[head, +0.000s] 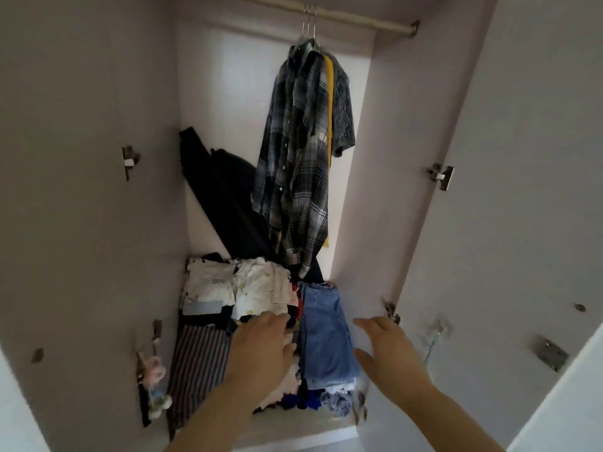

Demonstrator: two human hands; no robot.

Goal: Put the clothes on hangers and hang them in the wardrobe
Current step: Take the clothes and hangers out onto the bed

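A plaid shirt point(297, 164) hangs on metal hangers point(309, 22) from the rail point(359, 19) at the top of the open wardrobe, with a yellow garment point(330, 102) and a grey patterned shirt point(345, 106) behind it. Folded clothes are piled on the wardrobe floor: white pieces point(241, 288), a striped one point(195, 363) and folded blue jeans point(326, 337). My left hand point(261, 350) reaches over the pile just left of the jeans, fingers straight. To the right of the jeans my right hand point(388, 350) hovers with spread fingers. Neither hand holds anything.
Dark trousers point(225, 190) lean diagonally against the back wall. Both wardrobe doors point(522, 158) stand open, with hinges point(440, 176) on the side panels. A small pink and pale object point(153, 373) hangs at the lower left inside edge.
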